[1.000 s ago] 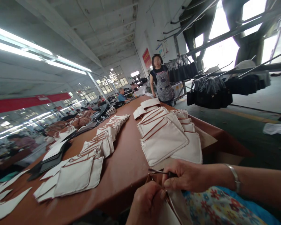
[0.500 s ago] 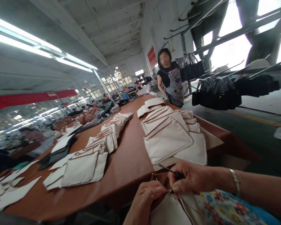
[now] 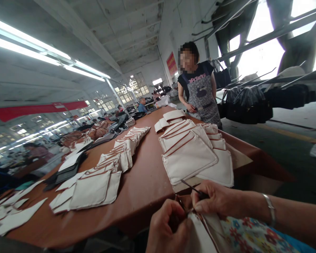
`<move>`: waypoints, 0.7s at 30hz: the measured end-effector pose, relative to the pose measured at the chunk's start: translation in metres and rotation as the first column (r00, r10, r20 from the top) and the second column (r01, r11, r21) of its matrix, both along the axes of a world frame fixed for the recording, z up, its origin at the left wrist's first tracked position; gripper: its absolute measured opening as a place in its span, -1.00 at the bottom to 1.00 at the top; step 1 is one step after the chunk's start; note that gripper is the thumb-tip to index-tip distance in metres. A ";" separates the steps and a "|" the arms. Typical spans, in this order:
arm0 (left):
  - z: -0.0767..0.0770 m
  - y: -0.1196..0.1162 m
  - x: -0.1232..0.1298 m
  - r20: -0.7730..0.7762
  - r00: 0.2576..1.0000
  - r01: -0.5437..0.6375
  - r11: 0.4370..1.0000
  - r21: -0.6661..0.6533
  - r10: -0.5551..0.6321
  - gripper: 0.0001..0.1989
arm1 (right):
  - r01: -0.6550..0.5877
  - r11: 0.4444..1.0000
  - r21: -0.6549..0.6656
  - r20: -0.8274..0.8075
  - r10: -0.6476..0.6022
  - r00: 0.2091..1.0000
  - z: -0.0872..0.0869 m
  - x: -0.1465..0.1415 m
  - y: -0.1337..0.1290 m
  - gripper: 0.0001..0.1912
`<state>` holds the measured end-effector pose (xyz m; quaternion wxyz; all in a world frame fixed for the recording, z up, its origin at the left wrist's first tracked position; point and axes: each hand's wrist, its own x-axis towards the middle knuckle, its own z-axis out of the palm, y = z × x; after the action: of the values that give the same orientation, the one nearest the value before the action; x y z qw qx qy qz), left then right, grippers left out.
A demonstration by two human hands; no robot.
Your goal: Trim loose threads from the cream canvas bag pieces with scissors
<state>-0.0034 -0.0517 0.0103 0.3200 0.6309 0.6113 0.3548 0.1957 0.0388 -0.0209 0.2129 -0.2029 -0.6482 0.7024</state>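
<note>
A cream fabric piece with brown edging (image 3: 198,233) lies low at the front, in my lap. My left hand (image 3: 168,225) is closed with thumb and bent fingers pinching its upper edge. My right hand (image 3: 213,198) grips a thin, dark, pointed metal tool (image 3: 191,186), whose tip points up and left past the fingers. Its fingertips also press at the brown edge, close beside my left fingers. The exact kind of tool cannot be made out, as its handle is inside the hand. A brown flap (image 3: 184,201) shows between the hands.
On the brown table (image 3: 147,165), stacked cream pouches (image 3: 189,158) stand just beyond my hands. Another row of pouches (image 3: 89,189) runs along the left, near dark grey pieces (image 3: 68,172). A person (image 3: 200,88) stands beyond the table's right side. Dark bags (image 3: 247,105) hang on a rack.
My left hand has turned, its thumb and fingers now curled more tightly at the edge. My right hand shifted slightly right and down. The standing person has come nearer.
</note>
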 end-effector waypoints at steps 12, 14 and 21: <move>-0.024 0.004 -0.018 -0.426 0.897 0.357 0.756 0.548 -0.115 -0.80 | 0.063 0.993 -0.101 -0.079 -0.071 0.994 0.007 -0.003 -0.010 -0.67; -0.029 0.004 -0.016 -0.395 0.917 0.305 0.740 0.600 -0.058 -0.81 | 0.068 0.995 -0.079 -0.087 -0.075 0.993 0.007 -0.004 -0.009 -0.68; -0.038 0.005 -0.015 -0.522 0.853 0.306 0.788 0.534 0.023 -0.82 | 0.096 0.994 -0.045 -0.067 -0.098 0.993 0.008 -0.004 -0.012 -0.73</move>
<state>-0.0182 -0.0468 -0.0273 -0.0399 0.8145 0.4777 0.3267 0.1919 0.0272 -0.0126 0.2649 -0.2141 -0.6151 0.7111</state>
